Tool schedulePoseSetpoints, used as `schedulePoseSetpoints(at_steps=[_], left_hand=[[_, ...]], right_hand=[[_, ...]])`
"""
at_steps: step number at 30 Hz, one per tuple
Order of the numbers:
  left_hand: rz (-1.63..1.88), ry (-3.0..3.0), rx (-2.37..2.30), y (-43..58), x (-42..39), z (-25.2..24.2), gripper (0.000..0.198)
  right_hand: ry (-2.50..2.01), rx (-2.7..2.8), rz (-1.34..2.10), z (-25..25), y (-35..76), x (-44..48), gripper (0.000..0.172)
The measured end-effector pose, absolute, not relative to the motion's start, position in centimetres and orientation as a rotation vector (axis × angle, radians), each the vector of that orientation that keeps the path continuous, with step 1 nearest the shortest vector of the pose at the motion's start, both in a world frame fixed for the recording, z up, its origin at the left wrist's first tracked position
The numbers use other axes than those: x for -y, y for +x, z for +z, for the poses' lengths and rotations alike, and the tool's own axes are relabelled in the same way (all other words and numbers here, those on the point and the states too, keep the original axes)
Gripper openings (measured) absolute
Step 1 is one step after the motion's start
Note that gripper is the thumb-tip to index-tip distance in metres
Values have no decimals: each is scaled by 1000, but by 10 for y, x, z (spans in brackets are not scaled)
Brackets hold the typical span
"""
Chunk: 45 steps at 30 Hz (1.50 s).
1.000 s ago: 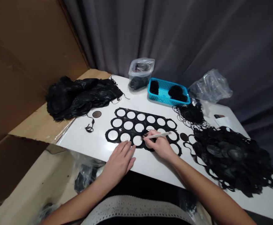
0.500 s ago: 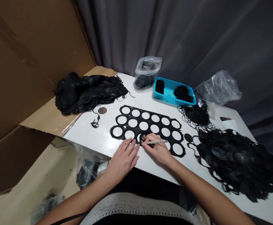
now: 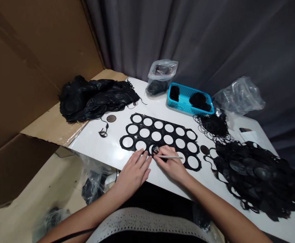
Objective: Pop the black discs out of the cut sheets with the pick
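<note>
A black sheet with rows of round holes lies flat on the white table. My left hand rests with fingers stretched out over the sheet's near edge. Close beside it, my right hand is closed around a thin white pen-like tool, whose tip points left toward my left fingertips. Thin black rings or loops show at the right fingers, over a hole in the near row. Whether the fingers also grip these loops I cannot tell.
A large heap of black cut-out strips lies right. A blue basket holds black bundles, beside a clear bag and a pile of thin black rings. Folded black sheets lie left by a cardboard wall.
The view has shifted slightly. The white tool's back end sits a little lower and more level. Both hands stay at nearly the same place on the sheet.
</note>
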<state>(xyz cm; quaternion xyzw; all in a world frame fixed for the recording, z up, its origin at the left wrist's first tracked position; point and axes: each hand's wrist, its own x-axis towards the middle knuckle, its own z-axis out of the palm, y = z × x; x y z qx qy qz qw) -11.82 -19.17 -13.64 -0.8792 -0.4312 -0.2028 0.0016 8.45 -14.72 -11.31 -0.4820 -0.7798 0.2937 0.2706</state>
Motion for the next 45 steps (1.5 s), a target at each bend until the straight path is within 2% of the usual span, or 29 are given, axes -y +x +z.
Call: schedulePoseSetpoints(at_steps=[5,9,15,17,23,26,40,45], left_hand=[[-648,-2759,1330,-117,192,-139,39],[-653,-2763,1318,-117,192,-141,38],[-671,-2759,1294,-117,191,-137,37],[-687,-2762,1296,-118,192,-136,37],[-810,-2715,1393,-132,199,-133,37],[-794,-2636,1493,-141,200,-136,38],[-735,-2638,1513,-145,202,-142,41],[-751,-2636,1500,-146,199,-141,40]], right_hand=[[-1173,2328,501,-113,80,160,13],[-1107,2520,246,-110,81,151,22],[-1641,1999,-63,-94,133,69,15],[-1697,1860,68,-88,140,53,17],[-1456,1858,877,-93,87,80,25],[-1317,1940,1070,-100,57,103,24],[-1266,2122,990,-110,42,120,20],[-1198,2246,814,-108,41,129,21]])
